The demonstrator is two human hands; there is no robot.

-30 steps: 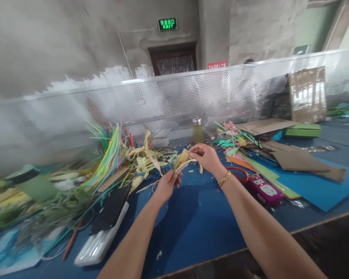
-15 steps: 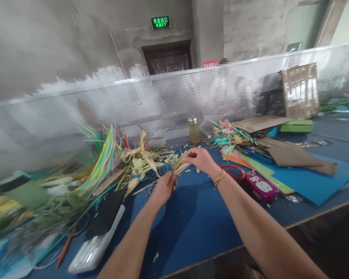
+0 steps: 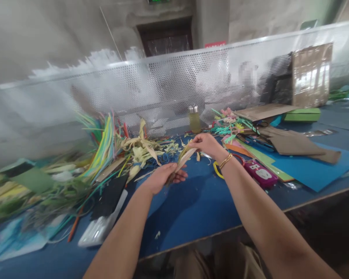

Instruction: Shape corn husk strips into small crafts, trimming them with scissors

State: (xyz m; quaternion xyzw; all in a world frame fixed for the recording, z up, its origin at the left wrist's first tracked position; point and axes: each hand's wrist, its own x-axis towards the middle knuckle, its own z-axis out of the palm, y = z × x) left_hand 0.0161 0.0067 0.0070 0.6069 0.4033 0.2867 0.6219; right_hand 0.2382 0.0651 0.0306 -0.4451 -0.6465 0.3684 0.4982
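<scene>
Between my two hands, over the blue tabletop, is a small bunch of long pale yellow-green crepe-paper-like leaf strips (image 3: 187,158). My left hand (image 3: 164,176) grips the lower end between thumb and fingers, with the other fingertips partly spread. Higher up and to the right, my right hand (image 3: 207,145) pinches the upper end of the strips; a gold bracelet (image 3: 226,160) is on that wrist. Just behind the strips lies a heap of pale crumpled paper leaves (image 3: 141,155). Close to my right wrist is a yellow loop (image 3: 217,170), partly covered by the arm.
Colourful thin stems (image 3: 106,135) and green material crowd the left. A black flat object (image 3: 109,197) rests on a white one. A glass bottle (image 3: 194,119) stands by the perforated metal screen (image 3: 168,93). To the right are a purple box (image 3: 260,173), blue sheets (image 3: 311,170) and brown cardboard (image 3: 296,145).
The camera view has tilted down. My right hand has shifted slightly up and right, and the strips look more spread out. My left fingers have opened somewhat below them.
</scene>
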